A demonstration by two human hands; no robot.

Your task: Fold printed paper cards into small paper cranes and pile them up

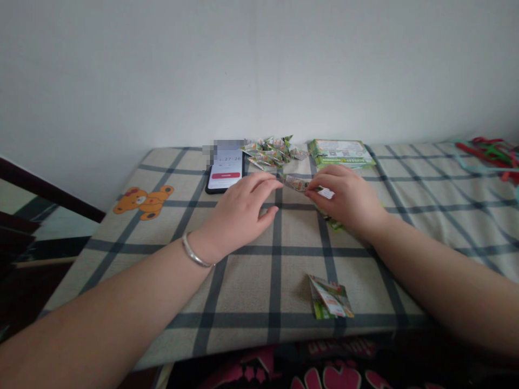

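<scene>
A small folded piece of printed paper (295,183) is pinched between the thumb and fingers of my right hand (344,197). My left hand (247,208) reaches in from the other side, thumb spread away from the fingers. Its index fingertip is close to the paper's left tip; whether they touch I cannot tell. Beneath my right hand, part of another green paper piece (334,223) shows, mostly hidden. Behind the hands lies a pile of pointed folded paper pieces (275,151). One more folded paper piece (330,297) rests near the front edge.
A phone (225,182) showing a running-time display lies at the back, left of the pile. Flat green printed sheets (343,156) are by the wall. Red and green items (492,154) sit far right. The checked tablecloth (243,302) carries an orange bear figure (144,202).
</scene>
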